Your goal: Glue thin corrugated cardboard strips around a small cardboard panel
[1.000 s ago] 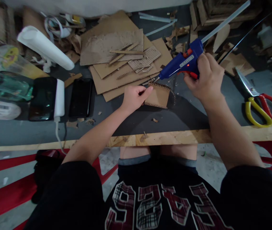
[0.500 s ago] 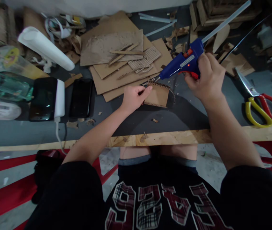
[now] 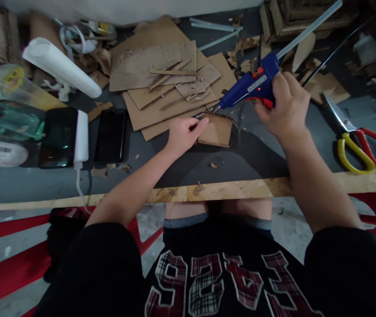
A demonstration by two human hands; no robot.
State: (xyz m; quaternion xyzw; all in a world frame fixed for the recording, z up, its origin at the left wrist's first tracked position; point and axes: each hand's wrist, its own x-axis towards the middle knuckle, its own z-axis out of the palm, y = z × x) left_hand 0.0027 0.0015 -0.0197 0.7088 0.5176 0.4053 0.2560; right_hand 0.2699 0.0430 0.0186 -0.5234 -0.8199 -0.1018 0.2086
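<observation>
Barely any shift since the earlier frame: view drifted slightly, both hands holding their poses. Left hand point(image 3: 184, 134) pinches the cardboard piece point(image 3: 217, 131) at its left end, thumb on top. Piece is small, tan, flat-faced, with a ragged lower edge; sits over the dark table point(image 3: 188, 169), just in front of the stacked cardboard sheets point(image 3: 154, 112). Corrugated strip point(image 3: 229, 119), dark and ridged, runs along its far edge, its free end curving away at right. Right hand point(image 3: 288, 103) grasps the blue glue gun point(image 3: 249, 88), nozzle angled down beside the left fingertips; cannot tell whether it touches. Scissors point(image 3: 353, 127) lie at right.
</observation>
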